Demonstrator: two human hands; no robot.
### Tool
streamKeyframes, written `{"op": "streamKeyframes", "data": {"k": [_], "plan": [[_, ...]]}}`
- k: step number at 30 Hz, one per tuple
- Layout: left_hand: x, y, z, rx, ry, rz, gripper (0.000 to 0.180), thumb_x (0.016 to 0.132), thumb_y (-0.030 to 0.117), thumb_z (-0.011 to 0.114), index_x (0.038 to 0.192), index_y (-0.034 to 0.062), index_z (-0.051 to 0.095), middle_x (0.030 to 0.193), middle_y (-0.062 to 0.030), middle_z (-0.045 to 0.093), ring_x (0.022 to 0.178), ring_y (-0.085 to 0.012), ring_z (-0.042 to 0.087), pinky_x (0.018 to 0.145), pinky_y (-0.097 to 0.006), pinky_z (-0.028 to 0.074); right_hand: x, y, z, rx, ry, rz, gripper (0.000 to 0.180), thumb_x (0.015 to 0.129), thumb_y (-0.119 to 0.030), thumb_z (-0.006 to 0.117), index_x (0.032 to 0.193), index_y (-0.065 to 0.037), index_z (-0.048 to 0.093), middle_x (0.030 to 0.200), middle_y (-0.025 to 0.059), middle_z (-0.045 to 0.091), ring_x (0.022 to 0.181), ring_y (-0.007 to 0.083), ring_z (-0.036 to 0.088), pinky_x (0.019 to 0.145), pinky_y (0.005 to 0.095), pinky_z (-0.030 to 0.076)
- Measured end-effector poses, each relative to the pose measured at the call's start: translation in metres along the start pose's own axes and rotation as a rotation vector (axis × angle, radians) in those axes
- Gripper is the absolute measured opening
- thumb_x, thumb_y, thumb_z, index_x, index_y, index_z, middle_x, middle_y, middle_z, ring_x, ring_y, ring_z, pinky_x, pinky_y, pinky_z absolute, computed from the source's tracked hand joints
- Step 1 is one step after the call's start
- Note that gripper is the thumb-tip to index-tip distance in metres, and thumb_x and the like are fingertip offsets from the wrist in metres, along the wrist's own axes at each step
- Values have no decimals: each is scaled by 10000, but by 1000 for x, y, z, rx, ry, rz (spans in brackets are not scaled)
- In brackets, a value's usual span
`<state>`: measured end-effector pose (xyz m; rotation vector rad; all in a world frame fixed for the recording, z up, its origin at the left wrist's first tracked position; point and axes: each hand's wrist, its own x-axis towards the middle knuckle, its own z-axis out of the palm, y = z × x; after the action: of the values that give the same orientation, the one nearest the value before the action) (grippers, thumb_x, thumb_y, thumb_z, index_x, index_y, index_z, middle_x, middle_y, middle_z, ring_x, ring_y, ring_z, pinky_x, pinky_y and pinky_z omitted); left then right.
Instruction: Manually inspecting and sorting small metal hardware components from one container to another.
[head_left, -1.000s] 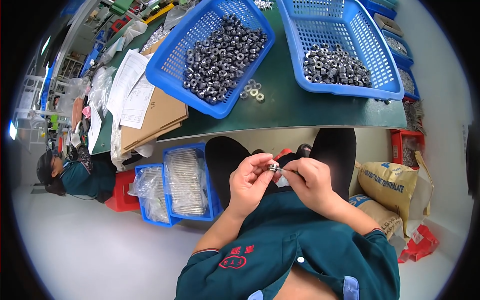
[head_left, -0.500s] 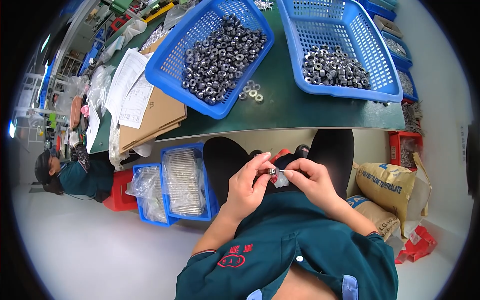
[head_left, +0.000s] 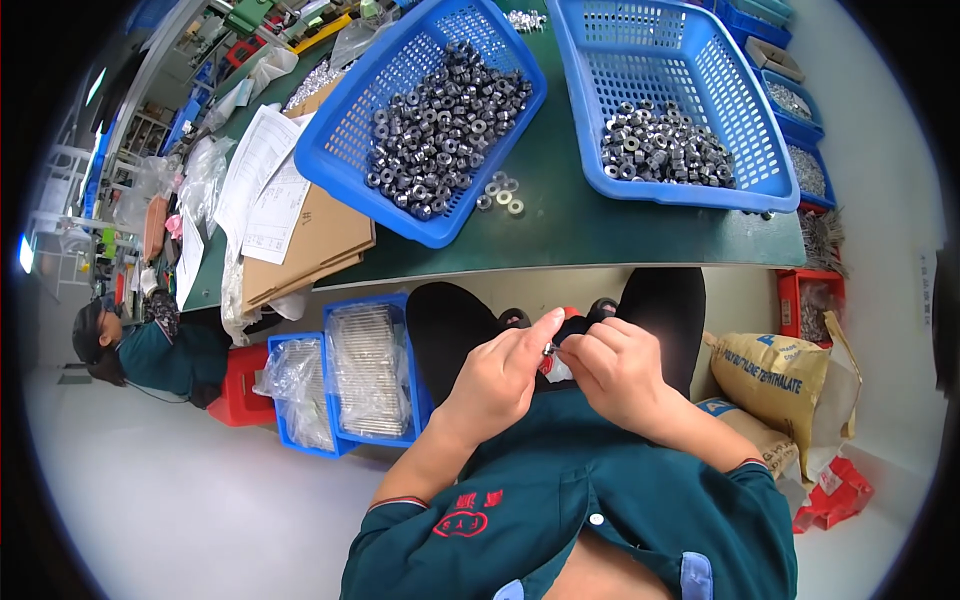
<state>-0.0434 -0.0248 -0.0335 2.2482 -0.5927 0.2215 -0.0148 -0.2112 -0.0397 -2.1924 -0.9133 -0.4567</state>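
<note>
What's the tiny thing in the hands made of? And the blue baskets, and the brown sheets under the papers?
Tiny thing: probably metal, from its silvery glint, though mostly hidden.
Blue baskets: apparently plastic, smooth and slightly shiny, with neat rows of holes.
Brown sheets: likely cardboard, matte, flat and stiff-looking.

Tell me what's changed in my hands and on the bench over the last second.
The left hand has turned, hiding more of the small metal part it holds; the right hand has moved left, closer to it. Nothing was visibly released. The blue baskets stayed put.
</note>
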Motion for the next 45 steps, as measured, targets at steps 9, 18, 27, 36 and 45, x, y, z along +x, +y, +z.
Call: {"op": "streamKeyframes", "data": {"k": [9,18,27,36,45], "plan": [[42,14,-13,255,-150,281,482,739,-34,575,1221,-30,546,921,-135,635,743,-283,621,652,-381,526,-8,24,-10,1206,-255,1031,199,921,-188,613,884,0,668,692,-22,593,621,51,502,542,225,404],[206,-8,-7,299,83,433,157,712,-30,591,839,37,655,836,-119,659,840,-311,624,751,-406,498,-44,40,16,1049,-49,979,190,922,-167,617,905,20,643,732,-47,563,646,25,454,569,194,362],[246,-34,12,673,-364,237,158,744,74,617,824,160,722,848,-27,694,878,-222,633,953,-434,350,-51,39,16,1034,-59,1037,183,908,-167,625,901,15,649,753,-28,590,678,40,486,608,205,392],[121,-47,-30,404,67,-201,186,815,160,655,992,116,692,816,-116,655,782,-315,647,680,-405,514,-56,45,25,1028,-117,989,192,911,-158,611,908,32,635,764,-11,598,717,55,508,649,215,416],[96,-68,3,566,0,-310,299,813,136,665,1103,80,617,973,-144,642,845,-334,639,720,-423,515,-51,36,33,980,-179,949,204,908,-168,610,916,34,632,759,-1,597,714,60,511,648,223,423]]}}
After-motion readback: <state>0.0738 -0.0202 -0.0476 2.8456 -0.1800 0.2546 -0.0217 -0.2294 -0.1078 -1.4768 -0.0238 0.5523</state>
